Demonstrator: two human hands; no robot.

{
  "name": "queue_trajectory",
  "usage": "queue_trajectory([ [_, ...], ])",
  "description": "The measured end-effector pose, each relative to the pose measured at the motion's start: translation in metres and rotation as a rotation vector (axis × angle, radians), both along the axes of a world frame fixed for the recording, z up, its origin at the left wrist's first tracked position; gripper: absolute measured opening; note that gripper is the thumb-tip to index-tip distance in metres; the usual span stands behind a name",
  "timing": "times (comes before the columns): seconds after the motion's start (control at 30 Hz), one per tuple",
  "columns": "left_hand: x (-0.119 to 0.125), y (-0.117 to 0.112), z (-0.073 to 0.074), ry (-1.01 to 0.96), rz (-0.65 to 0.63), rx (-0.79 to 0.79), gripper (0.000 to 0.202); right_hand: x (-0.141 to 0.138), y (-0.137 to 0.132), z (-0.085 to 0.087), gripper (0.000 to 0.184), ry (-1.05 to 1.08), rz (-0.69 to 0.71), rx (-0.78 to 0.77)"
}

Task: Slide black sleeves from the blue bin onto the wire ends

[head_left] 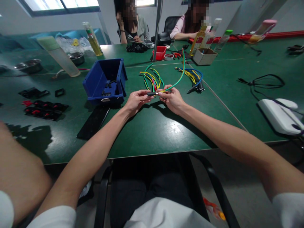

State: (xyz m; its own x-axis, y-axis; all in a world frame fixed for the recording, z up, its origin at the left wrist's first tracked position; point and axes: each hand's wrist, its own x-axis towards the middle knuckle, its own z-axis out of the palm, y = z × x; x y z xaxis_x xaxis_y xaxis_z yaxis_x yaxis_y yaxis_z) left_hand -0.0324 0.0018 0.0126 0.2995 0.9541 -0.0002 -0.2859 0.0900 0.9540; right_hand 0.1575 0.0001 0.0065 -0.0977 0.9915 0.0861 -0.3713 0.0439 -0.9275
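Note:
My left hand (137, 100) is closed, pinching a small black cylindrical sleeve (150, 94) between thumb and fingers. Closed as well, my right hand (174, 100) grips a green-and-yellow wire (182, 76) close to its end, which meets the sleeve; whether the end sits inside it I cannot tell. From my right fingers the wire arcs upward and away. Just behind both hands lies a bundle of green, yellow and red-tipped wires (152, 76), partly hidden by my fingers. A second bundle of yellow and blue wires (195, 77) with black ends rests farther right.
A blue bin (91, 84) with small black parts stands left of my hands, a black phone-like slab (93, 122) before it. Black-and-red parts (46, 110) lie farther left. A white device (277, 115) sits right. Bottles and two people are across the table (152, 139).

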Motion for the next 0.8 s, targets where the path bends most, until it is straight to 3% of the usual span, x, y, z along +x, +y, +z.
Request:
queue_trajectory([
  [0.8,0.0019,-0.0054,-0.0015,-0.044,-0.045,0.084,0.037,0.0005,-0.0043,0.0055,0.046,0.015,0.054,-0.066],
])
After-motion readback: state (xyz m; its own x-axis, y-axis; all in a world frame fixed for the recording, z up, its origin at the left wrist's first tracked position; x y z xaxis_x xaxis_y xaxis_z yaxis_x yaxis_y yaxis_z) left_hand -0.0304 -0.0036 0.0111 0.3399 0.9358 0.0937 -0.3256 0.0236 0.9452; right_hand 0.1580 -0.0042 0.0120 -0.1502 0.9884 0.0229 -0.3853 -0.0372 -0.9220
